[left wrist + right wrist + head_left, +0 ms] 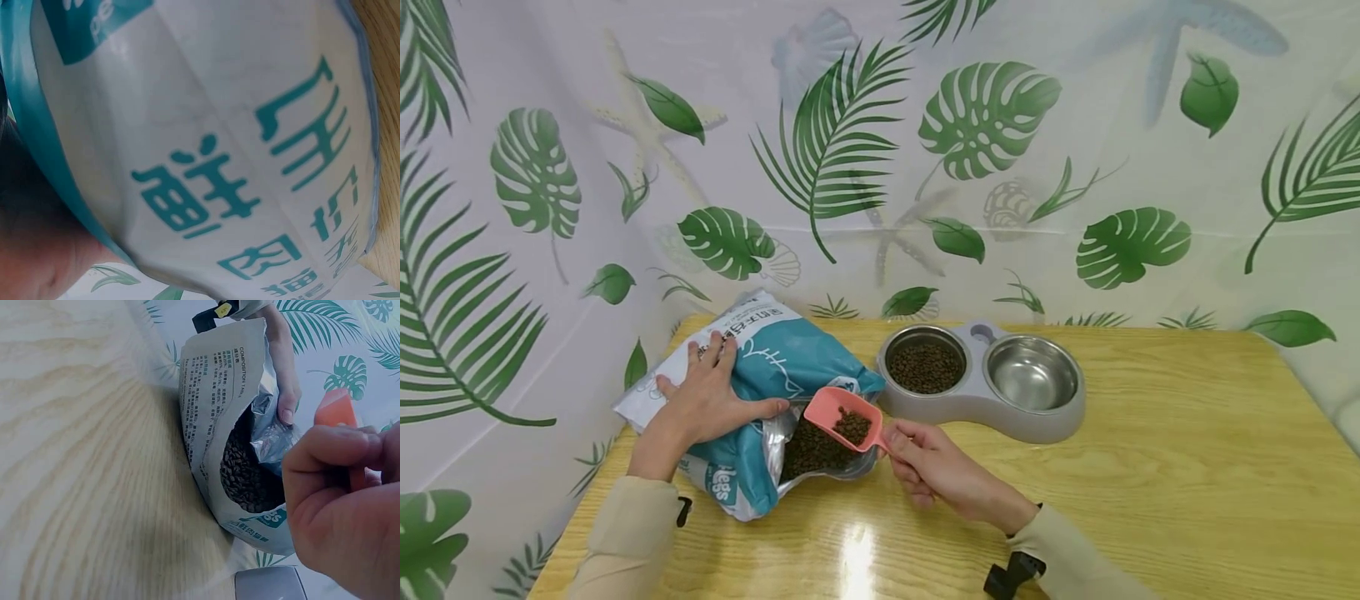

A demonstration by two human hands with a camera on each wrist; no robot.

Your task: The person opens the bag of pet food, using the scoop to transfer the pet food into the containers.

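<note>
Here, the left hand lies spread on a teal-and-white bag at the left of the table, while the right hand, apart from it, grips a pink scoop by its handle. The scoop holds brown kibble above the bag's open mouth; farther off, to the right, stands a gray feeder whose left bowl contains kibble.

A pale wall covering printed with green leaves rises behind this yellow wood-grain desk, which catches white glare.
</note>
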